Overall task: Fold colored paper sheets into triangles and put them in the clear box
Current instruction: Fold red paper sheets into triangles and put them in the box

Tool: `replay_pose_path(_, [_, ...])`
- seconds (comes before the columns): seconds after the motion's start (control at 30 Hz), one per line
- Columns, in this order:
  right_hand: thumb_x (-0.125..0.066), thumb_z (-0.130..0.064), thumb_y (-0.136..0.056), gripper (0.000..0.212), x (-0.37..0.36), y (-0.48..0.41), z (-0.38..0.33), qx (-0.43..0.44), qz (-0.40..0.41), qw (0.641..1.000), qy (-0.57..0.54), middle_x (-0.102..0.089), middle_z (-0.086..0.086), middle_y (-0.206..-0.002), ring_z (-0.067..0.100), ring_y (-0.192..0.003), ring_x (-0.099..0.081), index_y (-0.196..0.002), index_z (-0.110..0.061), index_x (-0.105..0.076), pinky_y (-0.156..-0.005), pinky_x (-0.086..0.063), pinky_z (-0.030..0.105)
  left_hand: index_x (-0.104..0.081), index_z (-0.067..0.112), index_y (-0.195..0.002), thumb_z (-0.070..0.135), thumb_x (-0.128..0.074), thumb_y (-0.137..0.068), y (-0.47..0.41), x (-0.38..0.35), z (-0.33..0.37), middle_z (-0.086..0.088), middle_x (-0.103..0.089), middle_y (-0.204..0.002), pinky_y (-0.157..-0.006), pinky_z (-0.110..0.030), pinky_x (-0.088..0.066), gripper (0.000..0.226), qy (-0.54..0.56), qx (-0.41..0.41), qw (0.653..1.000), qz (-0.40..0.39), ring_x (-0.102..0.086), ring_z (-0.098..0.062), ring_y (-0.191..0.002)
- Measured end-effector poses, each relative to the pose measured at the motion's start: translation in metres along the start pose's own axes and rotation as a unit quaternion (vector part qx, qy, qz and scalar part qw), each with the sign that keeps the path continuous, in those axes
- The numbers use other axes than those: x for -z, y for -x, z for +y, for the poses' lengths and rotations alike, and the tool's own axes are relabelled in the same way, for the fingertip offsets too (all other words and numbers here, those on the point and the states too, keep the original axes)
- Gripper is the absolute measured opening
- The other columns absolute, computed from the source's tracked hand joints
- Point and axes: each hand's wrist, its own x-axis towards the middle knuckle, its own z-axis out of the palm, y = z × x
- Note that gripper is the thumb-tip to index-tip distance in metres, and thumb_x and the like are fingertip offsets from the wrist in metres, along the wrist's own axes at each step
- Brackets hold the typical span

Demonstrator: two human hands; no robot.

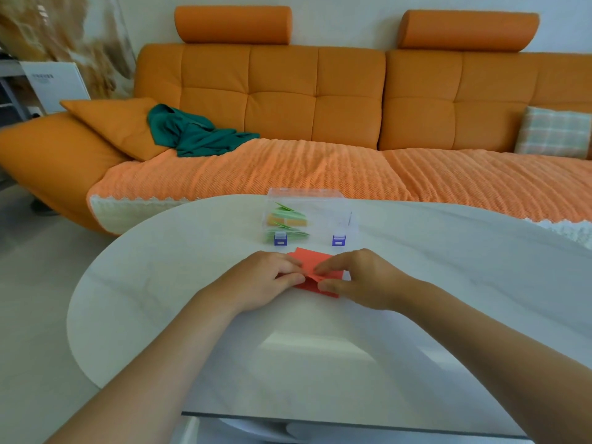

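Both hands are on the red paper [312, 261], which lies on the white table [160, 283] just in front of the clear box [331, 216]; the left hand [264, 278] has its fingers curled down and pinches the paper's left side; the right hand [363, 278] pinches a flap between its pointing finger and thumb, near the middle. The paper looks only part folded; there is a raised crease between the two hands, and it is not a neat triangle yet.

To do this fold well, I think the corners should meet first; then one hand should hold them down while a finger of the other hand runs along the crease and presses it flat; a crooked start would likely give a lopsided triangle.

The box sits near the far side of the table, with its blue clasps [281, 240] facing the person; green folded triangles [288, 216] and orange ones [296, 222] lie in its left half; the right half looks bare, so there is room for the red one. I cannot tell if the lid is open.
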Motion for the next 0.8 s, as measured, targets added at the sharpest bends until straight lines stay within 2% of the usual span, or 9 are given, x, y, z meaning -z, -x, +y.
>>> replay_pose_path(0.2, [-0.055, -0.036, -0.101, 0.026, 0.007, 0.003, -0.005, 0.018, -0.006, 0.999, 0.042, -0.073, -0.011, -0.113, 0.01, -0.099, -0.064, -0.118, -0.031, -0.073, -0.092, -0.05, 0.031, -0.074, 0.029, -0.117, 0.037, -0.058, -0.099, 0.002, 0.001, -0.002, 0.015, -0.053, -0.144, -0.113, -0.028, -0.034, 0.025, 0.005, 0.007, 1.0, -0.02, -0.046, -0.004, -0.133])
replay_pose_path(0.3, [-0.053, -0.033, -0.102, 0.026, 0.006, 0.006, -0.008, 0.028, 0.006, 0.997, 0.072, -0.073, -0.011, -0.113, 0.012, -0.095, -0.063, -0.118, -0.03, -0.073, -0.089, -0.05, 0.032, -0.074, 0.026, -0.117, 0.033, -0.061, -0.098, 0.003, 0.0, -0.002, 0.013, -0.061, -0.136, -0.11, -0.024, -0.037, 0.024, 0.035, 0.02, 0.999, 0.003, -0.052, -0.003, -0.128])
replay_pose_path(0.4, [-0.051, -0.033, -0.102, 0.025, 0.004, 0.008, -0.013, 0.037, 0.027, 0.99, 0.131, -0.073, -0.012, -0.109, 0.013, -0.085, -0.058, -0.117, -0.034, -0.071, -0.08, -0.047, 0.028, -0.076, 0.03, -0.113, 0.029, -0.068, -0.094, 0.004, 0.0, 0.002, 0.015, -0.074, -0.109, -0.093, -0.02, -0.048, 0.02, 0.09, 0.041, 0.993, 0.068, -0.065, 0.0, -0.101])
replay_pose_path(0.47, [-0.055, -0.034, -0.1, 0.023, 0.003, 0.009, -0.015, 0.033, 0.056, 0.99, 0.125, -0.073, -0.013, -0.108, 0.013, -0.09, -0.061, -0.115, -0.034, -0.073, -0.079, -0.046, 0.026, -0.077, 0.031, -0.109, 0.022, -0.075, -0.088, 0.006, 0.0, 0.005, 0.022, -0.074, -0.093, -0.081, -0.012, -0.048, 0.022, 0.117, 0.051, 0.989, 0.075, -0.065, 0.003, -0.085])
replay_pose_path(0.53, [-0.064, -0.036, -0.095, 0.017, 0.003, 0.009, -0.016, 0.013, 0.09, 0.991, 0.103, -0.074, -0.015, -0.105, 0.012, -0.094, -0.064, -0.107, -0.035, -0.076, -0.083, -0.047, 0.026, -0.076, 0.032, -0.111, 0.024, -0.081, -0.082, 0.007, 0.001, 0.004, 0.026, -0.072, -0.097, -0.09, -0.01, -0.047, 0.03, 0.118, 0.054, 0.99, 0.058, -0.064, 0.008, -0.088])
replay_pose_path(0.6, [-0.074, -0.04, -0.086, 0.012, 0.002, 0.008, -0.016, -0.004, 0.119, 0.989, 0.088, -0.075, -0.015, -0.096, 0.01, -0.09, -0.065, -0.096, -0.036, -0.079, -0.083, -0.049, 0.026, -0.075, 0.036, -0.113, 0.035, -0.083, -0.078, 0.007, 0.001, 0.004, 0.026, -0.07, -0.108, -0.102, -0.021, -0.047, 0.036, 0.113, 0.048, 0.991, 0.051, -0.062, 0.009, -0.103])
replay_pose_path(0.7, [-0.083, -0.049, -0.072, 0.02, 0.003, 0.007, -0.016, -0.006, 0.133, 0.989, 0.07, -0.075, -0.013, -0.084, 0.009, -0.081, -0.065, -0.084, -0.035, -0.079, -0.078, -0.05, 0.027, -0.076, 0.038, -0.11, 0.034, -0.076, -0.086, 0.007, 0.001, 0.012, 0.027, -0.067, -0.107, -0.103, -0.02, -0.043, 0.024, 0.086, -0.001, 0.995, 0.058, -0.058, 0.008, -0.108])
replay_pose_path(0.8, [-0.086, -0.051, -0.068, 0.027, 0.004, 0.01, -0.018, 0.016, 0.099, 0.994, 0.052, -0.074, -0.014, -0.087, 0.006, -0.083, -0.065, -0.085, -0.031, -0.078, -0.081, -0.05, 0.027, -0.076, 0.04, -0.108, 0.028, -0.069, -0.092, 0.007, 0.004, 0.018, 0.021, -0.068, -0.113, -0.103, -0.024, -0.042, 0.021, 0.026, -0.02, 0.999, 0.02, -0.056, -0.001, -0.108])
